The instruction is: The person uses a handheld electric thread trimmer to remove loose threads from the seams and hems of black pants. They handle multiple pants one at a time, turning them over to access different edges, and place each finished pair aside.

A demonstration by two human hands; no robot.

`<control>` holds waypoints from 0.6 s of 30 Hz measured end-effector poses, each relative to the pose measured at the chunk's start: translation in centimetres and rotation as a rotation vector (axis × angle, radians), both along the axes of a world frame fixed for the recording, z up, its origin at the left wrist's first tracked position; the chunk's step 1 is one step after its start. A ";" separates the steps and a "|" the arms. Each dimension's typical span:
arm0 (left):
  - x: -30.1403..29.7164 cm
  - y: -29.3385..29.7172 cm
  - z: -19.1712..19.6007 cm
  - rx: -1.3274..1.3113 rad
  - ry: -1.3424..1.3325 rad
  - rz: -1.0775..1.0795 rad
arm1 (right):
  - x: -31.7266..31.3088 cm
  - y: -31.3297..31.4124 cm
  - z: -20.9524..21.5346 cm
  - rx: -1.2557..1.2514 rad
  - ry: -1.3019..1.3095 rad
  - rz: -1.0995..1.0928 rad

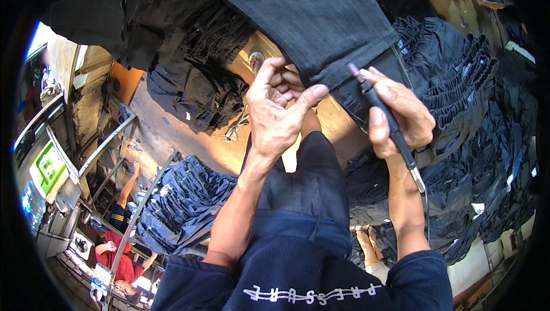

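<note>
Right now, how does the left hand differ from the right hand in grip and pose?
The left hand pinches the hem of the dark trouser leg with its fingers spread; the right hand is closed around a slim black pen-like tool. Both are bare and meet at the hem.

Single fisheye view from my head, looking straight down.
My left hand [275,110] and right hand [398,116] sit close below the lens; edges curve outward.
</note>
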State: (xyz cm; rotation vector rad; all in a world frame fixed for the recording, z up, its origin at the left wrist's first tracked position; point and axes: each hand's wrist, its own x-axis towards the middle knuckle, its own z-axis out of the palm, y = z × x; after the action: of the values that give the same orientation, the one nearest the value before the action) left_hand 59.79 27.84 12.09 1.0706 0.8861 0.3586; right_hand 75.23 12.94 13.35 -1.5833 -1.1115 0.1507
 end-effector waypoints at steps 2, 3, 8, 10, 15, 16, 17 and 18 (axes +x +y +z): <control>-0.2 0.1 -0.4 0.075 -0.059 -0.001 | 0.4 -0.2 0.1 0.046 -0.086 0.080; -0.3 0.0 -0.5 0.100 -0.081 0.003 | 0.3 -0.1 0.1 0.031 -0.112 0.075; -0.3 -0.6 -1.2 0.050 -0.134 0.020 | 0.1 0.2 0.0 0.062 -0.057 0.097; -0.3 -0.7 -1.3 0.055 -0.142 0.029 | 0.1 0.2 -0.1 0.047 -0.067 0.130; -0.3 -0.5 -1.4 0.056 -0.143 0.015 | 0.3 0.0 0.2 -0.015 -0.093 0.160; -0.3 -0.5 -1.4 0.061 -0.134 0.012 | 0.3 0.0 0.3 -0.024 -0.100 0.170; -0.3 -0.5 -1.4 0.067 -0.140 0.008 | 0.3 0.0 0.4 -0.032 -0.108 0.179; -0.2 -0.5 -1.4 0.062 -0.147 0.016 | 0.3 0.0 0.4 -0.035 -0.106 0.176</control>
State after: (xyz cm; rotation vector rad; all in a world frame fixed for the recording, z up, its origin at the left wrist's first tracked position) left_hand 59.55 27.34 10.73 1.0804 0.7571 0.4750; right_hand 75.51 12.96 13.78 -1.5381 -1.3376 0.2061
